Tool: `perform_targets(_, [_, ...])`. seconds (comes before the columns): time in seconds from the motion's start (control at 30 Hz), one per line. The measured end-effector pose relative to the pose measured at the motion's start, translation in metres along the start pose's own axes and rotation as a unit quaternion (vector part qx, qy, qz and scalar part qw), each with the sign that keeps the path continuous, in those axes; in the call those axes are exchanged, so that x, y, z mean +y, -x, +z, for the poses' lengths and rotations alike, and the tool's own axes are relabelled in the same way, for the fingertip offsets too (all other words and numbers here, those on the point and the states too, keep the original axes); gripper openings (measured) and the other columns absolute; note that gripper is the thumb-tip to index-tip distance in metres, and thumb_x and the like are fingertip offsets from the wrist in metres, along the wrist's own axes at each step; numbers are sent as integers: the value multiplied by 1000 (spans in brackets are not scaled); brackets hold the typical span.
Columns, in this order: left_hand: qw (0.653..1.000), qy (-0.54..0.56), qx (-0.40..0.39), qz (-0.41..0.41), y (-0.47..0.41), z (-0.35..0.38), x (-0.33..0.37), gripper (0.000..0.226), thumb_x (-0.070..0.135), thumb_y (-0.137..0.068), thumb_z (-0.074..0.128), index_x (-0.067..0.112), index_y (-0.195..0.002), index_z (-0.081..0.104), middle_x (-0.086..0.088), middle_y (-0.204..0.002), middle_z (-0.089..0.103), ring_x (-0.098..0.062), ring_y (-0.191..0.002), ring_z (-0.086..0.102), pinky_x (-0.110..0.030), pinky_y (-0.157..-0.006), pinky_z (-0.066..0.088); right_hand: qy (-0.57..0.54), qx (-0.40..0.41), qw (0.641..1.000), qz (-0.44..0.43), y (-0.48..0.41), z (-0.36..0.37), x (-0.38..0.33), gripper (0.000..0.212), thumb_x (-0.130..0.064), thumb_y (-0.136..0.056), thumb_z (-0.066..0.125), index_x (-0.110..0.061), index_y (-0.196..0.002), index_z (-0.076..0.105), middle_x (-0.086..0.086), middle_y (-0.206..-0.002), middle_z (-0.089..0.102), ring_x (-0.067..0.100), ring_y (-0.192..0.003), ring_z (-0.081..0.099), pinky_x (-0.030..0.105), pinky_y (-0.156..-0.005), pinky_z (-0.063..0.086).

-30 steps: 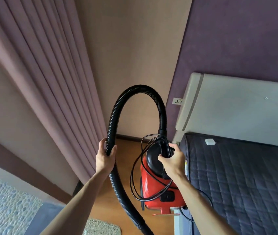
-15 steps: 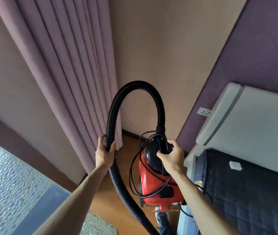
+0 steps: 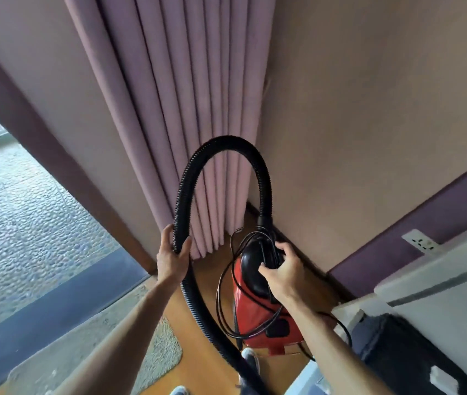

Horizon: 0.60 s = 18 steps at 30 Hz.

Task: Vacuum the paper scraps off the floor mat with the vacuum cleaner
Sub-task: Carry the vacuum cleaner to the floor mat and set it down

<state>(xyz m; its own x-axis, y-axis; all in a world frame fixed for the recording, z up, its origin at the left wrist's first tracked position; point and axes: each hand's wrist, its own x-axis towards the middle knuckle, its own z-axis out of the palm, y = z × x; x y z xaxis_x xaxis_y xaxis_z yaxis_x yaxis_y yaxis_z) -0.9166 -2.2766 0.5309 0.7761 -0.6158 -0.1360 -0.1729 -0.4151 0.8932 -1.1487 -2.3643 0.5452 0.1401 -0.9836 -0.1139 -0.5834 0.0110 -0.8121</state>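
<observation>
Left hand (image 3: 171, 259), fingers curled round the hose (image 3: 186, 178); right hand (image 3: 280, 273), fingers clasping the top handle of the vacuum cleaner (image 3: 251, 323), cord (image 3: 218, 300) looped beneath them; floor mat (image 3: 166, 354) below the left wrist; scraps not discernible; vacuuming apparently not yet begun.

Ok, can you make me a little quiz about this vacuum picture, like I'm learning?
1. Which thing does the left hand grip? A) the hose B) the curtain C) the wall socket
2. True or false: the right hand is open and holds nothing.
3. Fill in: the vacuum cleaner has a ___ body.
Key: 1 A; 2 false, it grips the vacuum cleaner's black top; 3 red.
</observation>
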Motion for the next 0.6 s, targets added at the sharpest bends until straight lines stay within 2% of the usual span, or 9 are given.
perform_targets(0.07, [999,13,38,-21,11,-2,-11,41,25,-95,65,27,-132,46,-4,-101,65,-15,-74,63,-28,-70,47,9,-27,999,-22,-7,8,5,55,-15,-67,82,-21,-118,62,-4,-97,67,15,-83,63,29,-75,50])
perform_targets(0.13, [996,23,70,-41,23,-8,-28,39,27,-94,67,31,-127,46,-6,-102,67,-26,-82,66,-35,-73,53,14,-52,998,-44,-12,21,11,56,-14,-63,82,-19,-116,63,0,-99,71,20,-86,67,31,-75,53])
perform_targets(0.2, [992,20,95,-82,36,-18,-47,37,32,-93,67,38,-123,44,-9,-97,67,-33,-82,67,-47,-74,58,28,-88,994,-57,-15,32,14,56,-10,-64,83,-16,-116,64,0,-99,71,19,-87,66,28,-74,50])
perform_targets(0.27, [986,17,121,-117,47,-27,-61,37,32,-93,66,42,-121,43,-13,-91,66,-36,-78,67,-53,-71,58,35,-127,989,-69,-18,44,17,54,-9,-66,83,-17,-115,63,0,-98,71,19,-86,67,29,-75,52])
perform_targets(0.33, [981,22,139,-134,57,-35,-71,37,29,-94,65,44,-120,42,-18,-87,64,-39,-73,67,-54,-66,59,29,-160,984,-78,-21,59,20,52,-7,-67,83,-17,-114,63,-1,-95,70,19,-85,68,29,-73,54])
perform_targets(0.43, [975,27,146,-163,67,-46,-87,36,28,-96,64,44,-119,42,-19,-88,64,-38,-70,67,-50,-62,60,23,-191,977,-94,-22,83,22,49,2,-68,82,-11,-111,62,-1,-93,66,17,-85,65,11,-69,45])
perform_targets(0.47, [974,29,147,-172,70,-49,-93,36,28,-96,64,43,-120,42,-16,-88,64,-37,-70,67,-49,-62,60,19,-198,976,-94,-22,91,22,49,4,-68,82,-9,-111,62,0,-93,65,18,-85,65,10,-70,45])
perform_targets(0.57, [969,30,151,-192,76,-53,-114,41,30,-96,64,48,-124,40,-9,-89,62,-37,-76,68,-55,-66,61,7,-212,973,-95,-23,115,28,49,7,-67,82,-8,-109,60,6,-97,66,20,-85,64,23,-75,51])
perform_targets(0.6, [968,29,157,-196,77,-53,-121,42,30,-96,64,49,-124,39,-9,-90,62,-37,-78,68,-55,-67,60,7,-219,971,-96,-24,124,32,50,6,-68,81,-10,-109,59,7,-99,66,21,-86,65,22,-76,51])
